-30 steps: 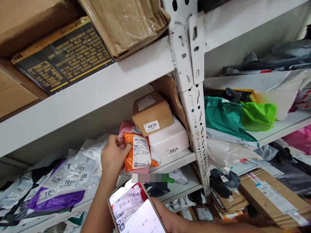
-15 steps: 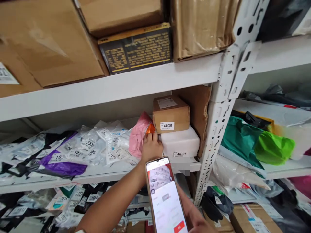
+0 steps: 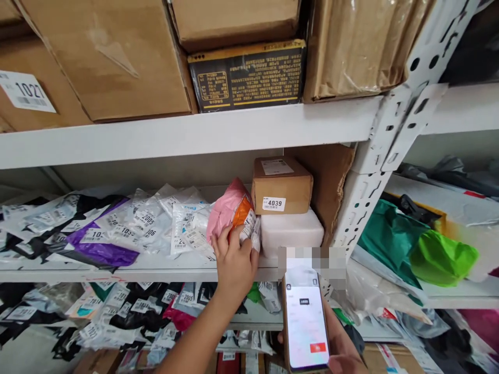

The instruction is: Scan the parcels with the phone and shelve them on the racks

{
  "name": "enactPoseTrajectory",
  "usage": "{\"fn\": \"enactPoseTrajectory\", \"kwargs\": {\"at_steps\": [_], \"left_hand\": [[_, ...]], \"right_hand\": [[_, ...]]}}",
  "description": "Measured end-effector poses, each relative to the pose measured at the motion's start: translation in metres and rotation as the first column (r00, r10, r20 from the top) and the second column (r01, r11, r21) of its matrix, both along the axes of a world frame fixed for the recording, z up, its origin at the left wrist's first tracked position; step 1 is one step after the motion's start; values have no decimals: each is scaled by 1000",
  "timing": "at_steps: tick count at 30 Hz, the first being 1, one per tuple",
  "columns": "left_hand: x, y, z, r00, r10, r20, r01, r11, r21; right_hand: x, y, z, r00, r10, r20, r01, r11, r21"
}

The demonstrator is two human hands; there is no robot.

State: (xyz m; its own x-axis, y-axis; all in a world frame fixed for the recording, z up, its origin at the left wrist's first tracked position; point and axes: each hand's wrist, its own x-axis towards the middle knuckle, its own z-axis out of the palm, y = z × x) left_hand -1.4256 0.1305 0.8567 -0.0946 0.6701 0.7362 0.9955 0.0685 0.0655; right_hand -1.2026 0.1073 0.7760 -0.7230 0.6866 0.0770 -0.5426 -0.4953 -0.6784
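Note:
My left hand (image 3: 235, 262) reaches to the middle shelf, its spread fingers on the pink packet (image 3: 225, 205) and the orange packet (image 3: 242, 213) beside it. Its fingertips touch the packets' lower front. In my right hand (image 3: 339, 343) is a phone (image 3: 306, 322), held upright with its lit screen facing me. Right of the packets, a brown box labelled 4039 (image 3: 283, 187) rests on a white parcel (image 3: 291, 231).
Clear bags (image 3: 144, 218) and a purple bag (image 3: 101, 246) lie left on the shelf. Large cartons (image 3: 117, 57) fill the shelf above. A white upright post (image 3: 360, 189) stands right, with green bags (image 3: 442, 249) beyond. Labelled packets (image 3: 144, 306) cover the shelf below.
The view has shifted. My left hand has moved down and left across the packets, showing more of the orange one. The phone has moved right, away from my left arm, and the white parcel's label is now hidden.

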Motion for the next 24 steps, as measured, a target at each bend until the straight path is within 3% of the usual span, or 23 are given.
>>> {"fn": "enactPoseTrajectory", "kwargs": {"at_steps": [5, 9, 13, 16, 18, 21, 24], "left_hand": [[3, -24, -38, 998, 32, 52, -39, 990, 133], [-4, -36, -62, 992, -41, 118, 13, 974, 226], [-9, -46, -79, 973, -36, 228, -12, 979, 203], [-7, -56, -80, 925, -50, 376, -27, 981, 195], [-5, -66, -75, 907, -146, 396, 75, 979, 188], [-5, -85, -64, 913, -280, 295, 244, 958, 152], [-12, -104, -58, 873, -315, 371, 273, 948, 163]], "right_hand": [[14, 10, -23, 997, -58, 42, 57, 998, 34], [16, 12, -23, 998, -54, 32, 53, 998, 38], [15, 12, -24, 1000, -12, 15, 12, 1000, 4], [17, 13, -26, 1000, -4, 29, 4, 1000, -17], [21, 16, -26, 999, 10, 47, -9, 1000, -16], [28, 20, -26, 997, 43, 70, -43, 999, -7], [37, 24, -25, 995, 64, 70, -64, 998, -8]]}}
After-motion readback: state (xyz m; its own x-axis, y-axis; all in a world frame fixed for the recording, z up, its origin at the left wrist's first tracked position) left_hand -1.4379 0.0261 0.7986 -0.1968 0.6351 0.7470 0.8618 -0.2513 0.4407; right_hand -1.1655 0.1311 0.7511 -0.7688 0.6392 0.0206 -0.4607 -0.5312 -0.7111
